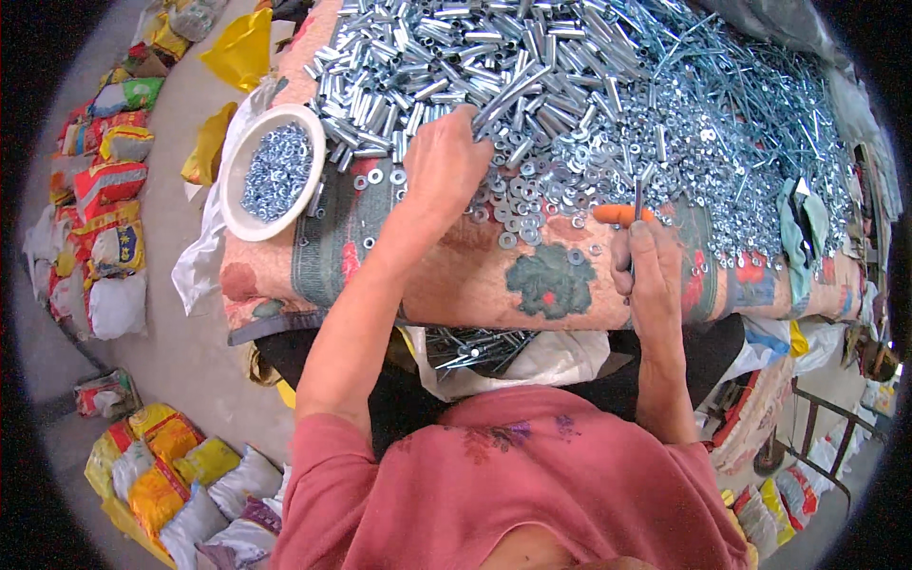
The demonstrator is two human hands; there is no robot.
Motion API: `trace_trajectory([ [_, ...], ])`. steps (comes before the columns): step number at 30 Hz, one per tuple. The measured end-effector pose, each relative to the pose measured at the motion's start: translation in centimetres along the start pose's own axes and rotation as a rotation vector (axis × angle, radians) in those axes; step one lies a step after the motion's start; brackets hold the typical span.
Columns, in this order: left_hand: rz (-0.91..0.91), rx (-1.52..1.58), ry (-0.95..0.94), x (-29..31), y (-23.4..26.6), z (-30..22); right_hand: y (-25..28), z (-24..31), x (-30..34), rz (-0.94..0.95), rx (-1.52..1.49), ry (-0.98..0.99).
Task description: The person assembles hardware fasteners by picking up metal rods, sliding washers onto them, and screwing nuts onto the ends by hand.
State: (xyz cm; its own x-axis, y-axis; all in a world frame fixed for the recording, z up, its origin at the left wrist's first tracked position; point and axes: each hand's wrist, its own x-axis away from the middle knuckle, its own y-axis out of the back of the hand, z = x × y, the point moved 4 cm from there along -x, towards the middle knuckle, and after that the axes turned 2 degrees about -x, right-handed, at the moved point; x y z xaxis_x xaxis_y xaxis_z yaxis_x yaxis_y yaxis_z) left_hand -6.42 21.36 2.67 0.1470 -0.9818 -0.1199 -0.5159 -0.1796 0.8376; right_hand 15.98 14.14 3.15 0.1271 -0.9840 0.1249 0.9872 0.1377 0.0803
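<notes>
My left hand (442,166) is closed at the near edge of a heap of silvery metal tubes (465,57). Long grey metal tubes (511,98) slant up from its fingertips; how many it grips is hidden. Lower right, above the cloth, my right hand (654,261) closes round an upright thin metal rod (638,195). An orange tapered piece (619,215), maybe a finger cover, points left from the same fingers. Loose flat washers (518,226) lie between my hands, and small nuts (722,214) spread to the right.
A white bowl (232,195) of small metal rings stands at the table's left. Long thin bolts or rods (760,85) pile up at the far right. Flowered cloth (437,285) covers the table. Dark bolts (480,350) lie below its edge; packed sacks (157,484) line the floor.
</notes>
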Motion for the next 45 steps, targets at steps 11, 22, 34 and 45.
trace_trajectory([
  [11, 0.081, 0.158, -0.205, -0.2, -1.5, -1.2, -1.3, 0.1, -0.5, 0.018, -0.014, 0.023],
  [22, 0.791, 1.482, 0.431, 7.3, -0.2, -0.2, -3.8, 0.2, -0.4, 0.249, 0.256, 0.101],
  [34, 0.844, 1.437, 0.457, 10.9, 1.8, 1.5, -5.3, 2.0, 2.5, 0.384, 0.469, 0.211],
  [45, 0.874, 1.363, 0.520, 14.1, 1.6, 2.3, -6.3, 1.0, 4.9, 0.607, 0.422, -0.049],
])
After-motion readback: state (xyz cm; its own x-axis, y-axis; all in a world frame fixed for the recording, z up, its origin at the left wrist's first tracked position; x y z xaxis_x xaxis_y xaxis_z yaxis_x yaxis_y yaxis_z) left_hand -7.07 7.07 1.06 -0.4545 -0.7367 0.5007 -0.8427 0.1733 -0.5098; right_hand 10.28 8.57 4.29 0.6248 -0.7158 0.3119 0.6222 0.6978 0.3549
